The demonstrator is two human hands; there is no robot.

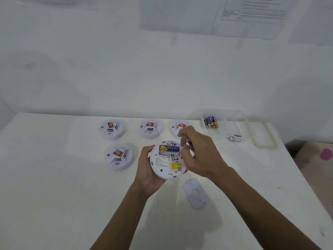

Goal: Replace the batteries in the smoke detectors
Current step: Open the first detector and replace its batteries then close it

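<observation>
One round white plastic smoke detector point(166, 166) is open, four more detectors point(119, 156) wait far left
Left hand point(147, 170) grip curls around it over the desk point(54, 177); a blue-yellow battery point(168, 148) sits inside; right hand point(198, 154) grip closes there, on what I cannot tell

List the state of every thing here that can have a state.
held smoke detector, back up, cover off, one battery seated.
cover plate, off, lying apart.
four other detectors, closed, face up.
clear box, open, spare batteries inside.
lid, off, beside the box.
left hand, grips the held detector.
right hand, fingers curled at the compartment, hold unclear.
</observation>
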